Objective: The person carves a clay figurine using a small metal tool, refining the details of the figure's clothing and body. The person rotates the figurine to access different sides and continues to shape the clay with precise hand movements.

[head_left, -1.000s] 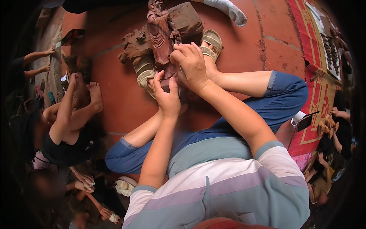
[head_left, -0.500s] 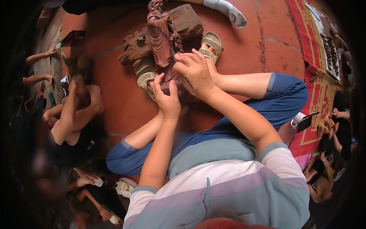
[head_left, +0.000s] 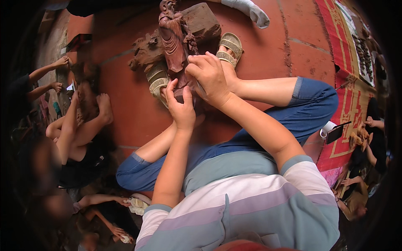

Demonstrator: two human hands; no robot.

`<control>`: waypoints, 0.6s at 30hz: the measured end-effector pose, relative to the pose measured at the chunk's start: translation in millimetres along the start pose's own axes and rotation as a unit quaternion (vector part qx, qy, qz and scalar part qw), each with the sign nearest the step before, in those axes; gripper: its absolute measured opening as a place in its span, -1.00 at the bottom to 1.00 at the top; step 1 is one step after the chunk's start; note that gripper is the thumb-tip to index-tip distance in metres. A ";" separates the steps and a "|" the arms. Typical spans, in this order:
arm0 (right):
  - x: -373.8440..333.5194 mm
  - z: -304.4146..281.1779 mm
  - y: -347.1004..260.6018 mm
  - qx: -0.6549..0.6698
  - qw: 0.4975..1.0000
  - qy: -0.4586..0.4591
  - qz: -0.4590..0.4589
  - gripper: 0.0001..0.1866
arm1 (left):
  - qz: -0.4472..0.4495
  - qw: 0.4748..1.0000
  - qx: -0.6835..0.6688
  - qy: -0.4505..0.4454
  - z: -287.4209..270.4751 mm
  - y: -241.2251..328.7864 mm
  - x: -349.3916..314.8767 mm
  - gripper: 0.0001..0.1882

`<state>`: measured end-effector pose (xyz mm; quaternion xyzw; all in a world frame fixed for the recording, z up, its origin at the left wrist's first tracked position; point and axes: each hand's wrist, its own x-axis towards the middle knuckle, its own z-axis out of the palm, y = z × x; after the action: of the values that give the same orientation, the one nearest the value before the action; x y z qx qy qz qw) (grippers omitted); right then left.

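Note:
A reddish-brown carved wooden figure (head_left: 171, 39) of a robed person leans back over rough wood, its foot end toward me. My left hand (head_left: 182, 109) curls round its base, thumb on one side and fingers on the other. Beside it, my right hand (head_left: 210, 81) is closed, fingertips against the figure's lower right edge. From that fist shows part of a thin, greyish tool (head_left: 201, 88); its working end is hidden. My sandalled feet, one in a tan sandal (head_left: 231, 44), flank the figure.
Behind the figure lie a wooden block (head_left: 202, 21) and a gnarled piece of wood (head_left: 144, 52). Red floor tiles (head_left: 264, 54) carry dark crumbs. A red and gold mat (head_left: 347, 104) runs along the right. Other people sit at left and right; a grey-socked foot (head_left: 255, 14) reaches in at top.
The figure and both my hands sit slightly further up and left in view; their grip looks the same. At lower left, another person's hand has reached to a pale object beside me.

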<state>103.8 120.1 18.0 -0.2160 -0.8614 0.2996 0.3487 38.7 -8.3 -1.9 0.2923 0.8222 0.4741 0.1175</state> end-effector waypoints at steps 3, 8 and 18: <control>-11.6 -3.3 -1.7 0.015 1.000 -0.010 -0.004 -0.81 | 0.005 1.000 0.010 0.001 -1.8 -4.2 -0.4 -0.58; 0.8 0.8 12.4 0.014 1.000 0.018 0.002 -0.83 | -0.003 1.000 -0.019 0.001 0.4 -4.0 -0.8 -0.58; -5.1 -8.3 4.1 0.041 0.999 -0.017 -0.014 -0.83 | -0.008 1.000 -0.016 0.001 -1.1 0.2 0.9 -0.59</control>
<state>113.9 123.2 17.6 -0.1848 -0.8571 0.3331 0.3469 37.5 -8.4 -1.1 0.2838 0.8169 0.4862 0.1251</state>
